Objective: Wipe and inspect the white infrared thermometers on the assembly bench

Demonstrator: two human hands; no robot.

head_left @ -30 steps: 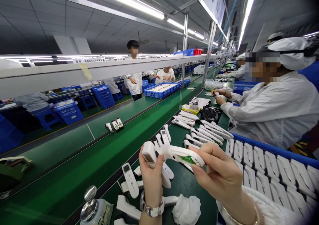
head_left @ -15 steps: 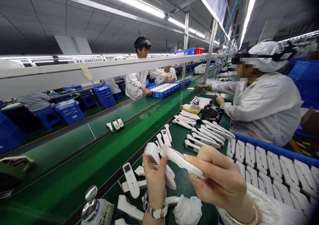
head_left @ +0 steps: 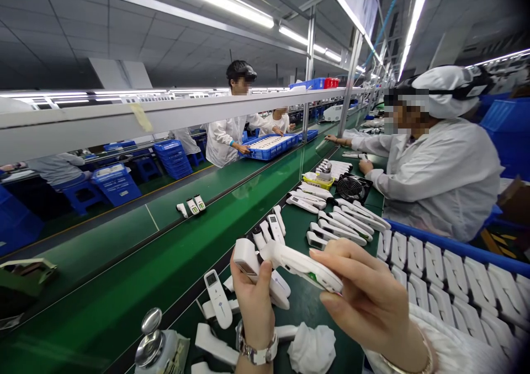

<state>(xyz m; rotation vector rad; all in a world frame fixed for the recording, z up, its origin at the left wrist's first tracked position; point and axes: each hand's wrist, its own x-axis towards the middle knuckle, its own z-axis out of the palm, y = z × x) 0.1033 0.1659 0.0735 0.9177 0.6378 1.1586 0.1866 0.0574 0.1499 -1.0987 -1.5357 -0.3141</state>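
My left hand (head_left: 254,302) is closed around a white handheld thermometer (head_left: 245,255), whose boxy head sticks up above the fingers. My right hand (head_left: 368,302) pinches the handle end of a second white thermometer (head_left: 304,263) between thumb and fingertips. This one slants down to the right, and its other end meets my left thumb. A green part shows along its lower edge. Below my hands, more thermometers (head_left: 218,299) lie on the green bench, some partly hidden by my left hand. A crumpled white cloth (head_left: 312,349) is beside my left wrist.
At lower left stands a metal-topped dispenser bottle (head_left: 151,349). Rows of thermometers (head_left: 339,222) lie ahead, near a black fan (head_left: 351,188). A blue-edged crate (head_left: 455,250) of white casings is at right. A co-worker (head_left: 439,170) sits beyond it; another handles a blue tray (head_left: 269,148).
The thermometer in my right hand has turned, so its green part now shows. My left hand has shifted slightly left. The seated co-worker's far hand has lifted a thin piece.
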